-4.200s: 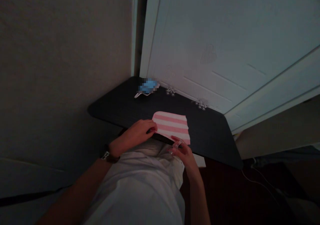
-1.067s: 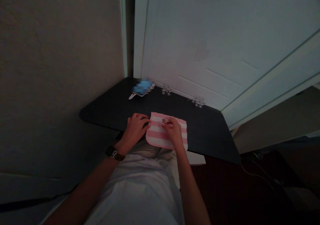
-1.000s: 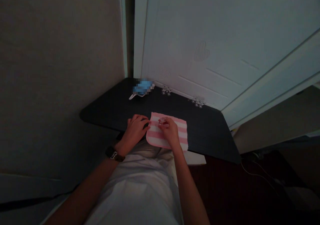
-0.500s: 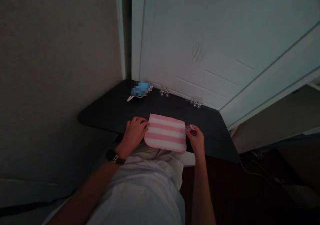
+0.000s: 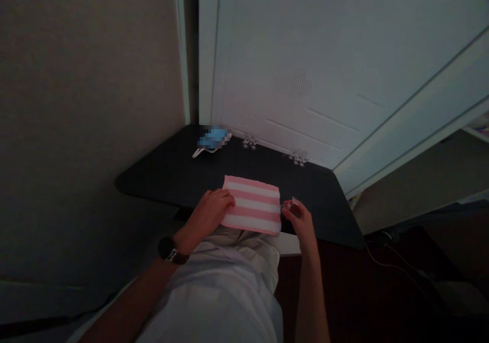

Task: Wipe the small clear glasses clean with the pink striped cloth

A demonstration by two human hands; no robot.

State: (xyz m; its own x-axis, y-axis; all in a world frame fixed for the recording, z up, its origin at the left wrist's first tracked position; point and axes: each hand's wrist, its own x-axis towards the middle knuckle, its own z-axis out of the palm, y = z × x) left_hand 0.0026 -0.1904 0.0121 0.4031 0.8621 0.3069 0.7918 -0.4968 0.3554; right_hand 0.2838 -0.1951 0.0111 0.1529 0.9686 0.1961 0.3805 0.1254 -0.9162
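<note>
A pink-and-white striped cloth (image 5: 252,208) lies spread at the front edge of the black table, close to my body. My left hand (image 5: 214,210) has its fingers bent over the cloth's left side; the thumb is mostly hidden. Just off the cloth's right edge, my right hand (image 5: 301,218) pinches a small clear plastic piece (image 5: 293,204), partly covered by the fingers and too small to name. Two clusters of similar clear, round-ended pieces sit at the back: one cluster (image 5: 249,142) near the middle, another cluster (image 5: 298,158) farther right.
The black table (image 5: 164,175) stands against a white panel (image 5: 275,37) with a wall (image 5: 91,68) on the left. A blurred blue item (image 5: 214,137) with a white strap lies at the back left. Pale cables (image 5: 397,264) run on the floor to the right.
My left hand has slid right, farther onto the cloth. The fingers of my right hand have shifted slightly around the clear piece. The view has moved a little.
</note>
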